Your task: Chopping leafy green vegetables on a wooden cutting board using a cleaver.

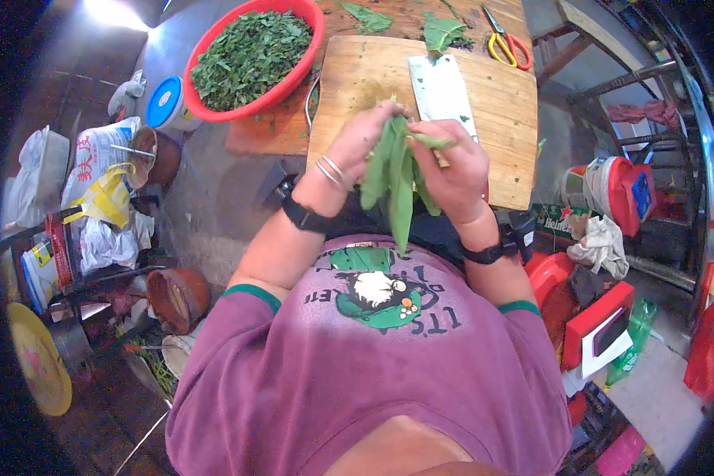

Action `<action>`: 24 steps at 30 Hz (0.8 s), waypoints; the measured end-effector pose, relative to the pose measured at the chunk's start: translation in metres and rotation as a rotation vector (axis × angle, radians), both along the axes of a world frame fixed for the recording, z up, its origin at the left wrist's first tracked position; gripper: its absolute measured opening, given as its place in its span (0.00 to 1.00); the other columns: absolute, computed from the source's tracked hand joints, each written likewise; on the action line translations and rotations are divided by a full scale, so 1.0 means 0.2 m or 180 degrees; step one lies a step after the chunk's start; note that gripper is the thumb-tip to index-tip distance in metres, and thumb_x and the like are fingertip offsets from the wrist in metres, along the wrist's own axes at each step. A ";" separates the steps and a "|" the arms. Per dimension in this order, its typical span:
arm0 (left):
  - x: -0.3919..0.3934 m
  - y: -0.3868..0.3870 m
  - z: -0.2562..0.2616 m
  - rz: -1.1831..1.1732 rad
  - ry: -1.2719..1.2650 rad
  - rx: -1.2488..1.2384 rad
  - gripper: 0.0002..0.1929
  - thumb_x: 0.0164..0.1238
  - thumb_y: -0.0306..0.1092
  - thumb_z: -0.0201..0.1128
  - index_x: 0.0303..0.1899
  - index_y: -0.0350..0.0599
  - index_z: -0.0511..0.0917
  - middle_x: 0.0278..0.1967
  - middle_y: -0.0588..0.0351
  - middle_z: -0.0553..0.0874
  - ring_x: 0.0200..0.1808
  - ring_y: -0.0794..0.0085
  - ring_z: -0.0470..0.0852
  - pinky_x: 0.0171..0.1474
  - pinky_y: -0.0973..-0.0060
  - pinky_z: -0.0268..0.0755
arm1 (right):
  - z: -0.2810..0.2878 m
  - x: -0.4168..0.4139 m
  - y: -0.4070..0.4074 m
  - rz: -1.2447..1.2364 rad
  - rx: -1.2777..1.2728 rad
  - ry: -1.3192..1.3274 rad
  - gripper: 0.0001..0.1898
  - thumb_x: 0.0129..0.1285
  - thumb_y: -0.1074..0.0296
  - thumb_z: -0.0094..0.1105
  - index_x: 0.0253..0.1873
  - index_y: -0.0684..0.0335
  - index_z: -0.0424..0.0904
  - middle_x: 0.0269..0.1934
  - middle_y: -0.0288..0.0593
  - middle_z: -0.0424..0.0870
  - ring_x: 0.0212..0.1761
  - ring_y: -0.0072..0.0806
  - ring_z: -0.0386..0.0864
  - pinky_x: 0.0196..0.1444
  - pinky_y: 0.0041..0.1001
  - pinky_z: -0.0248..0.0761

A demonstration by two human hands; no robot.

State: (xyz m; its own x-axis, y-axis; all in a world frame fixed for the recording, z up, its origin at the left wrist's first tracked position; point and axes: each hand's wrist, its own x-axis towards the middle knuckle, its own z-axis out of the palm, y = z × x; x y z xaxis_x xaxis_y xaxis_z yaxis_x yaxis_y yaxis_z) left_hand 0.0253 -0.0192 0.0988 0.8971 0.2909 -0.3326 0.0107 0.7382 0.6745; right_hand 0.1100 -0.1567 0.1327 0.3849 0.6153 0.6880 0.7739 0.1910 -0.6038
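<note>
Long green leaves (400,178) hang in a bunch between my two hands, over the near part of the wooden cutting board (500,107). My left hand (366,140) is closed round the top of the bunch at the stems. My right hand (455,163) pinches a leaf stalk beside it, its fingertips close to those of my left hand. A cleaver (440,89) lies flat on the board behind my right hand, which hides part of it; bits of leaf cling to its blade. Another leaf (442,33) rests at the board's far edge, over the cleaver's end.
A red basin (316,53) full of chopped greens (250,59) stands left of the board. Scissors (506,44) with yellow and red handles lie at the far right. A blue-lidded bucket (165,102) is at left; a wooden stool frame (565,53) stands at right.
</note>
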 end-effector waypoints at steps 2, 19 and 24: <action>-0.02 0.05 -0.03 0.0257 0.0047 -0.0062 0.13 0.73 0.42 0.50 0.42 0.44 0.76 0.36 0.59 0.81 0.38 0.72 0.81 0.43 0.75 0.76 | 0.07 -0.04 -0.03 0.0405 0.0154 0.1833 0.06 0.62 0.71 0.61 0.41 0.66 0.79 0.29 0.38 0.81 0.30 0.22 0.79 0.29 0.24 0.72; 0.02 0.03 0.00 0.0242 -0.0141 0.0616 0.16 0.72 0.36 0.53 0.56 0.41 0.68 0.42 0.50 0.83 0.41 0.68 0.82 0.46 0.73 0.76 | -0.10 0.07 0.08 0.0229 -0.2139 0.0784 0.13 0.62 0.60 0.55 0.33 0.66 0.77 0.27 0.56 0.79 0.32 0.52 0.79 0.34 0.43 0.70; -0.01 0.19 -0.06 0.0989 -0.0286 -0.0217 0.10 0.73 0.34 0.52 0.52 0.49 0.69 0.23 0.67 0.66 0.22 0.82 0.66 0.29 0.79 0.65 | -0.19 0.42 0.22 0.0106 -0.2049 0.1110 0.15 0.61 0.55 0.58 0.39 0.64 0.80 0.29 0.54 0.82 0.34 0.47 0.82 0.37 0.39 0.73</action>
State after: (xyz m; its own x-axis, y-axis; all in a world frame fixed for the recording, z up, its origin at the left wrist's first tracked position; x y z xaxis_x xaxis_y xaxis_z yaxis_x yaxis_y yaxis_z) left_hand 0.0229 0.0178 0.0875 0.7955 0.5351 -0.2843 -0.2793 0.7403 0.6115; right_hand 0.1931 -0.1132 0.0945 0.4896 0.8715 0.0271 0.5162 -0.2646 -0.8146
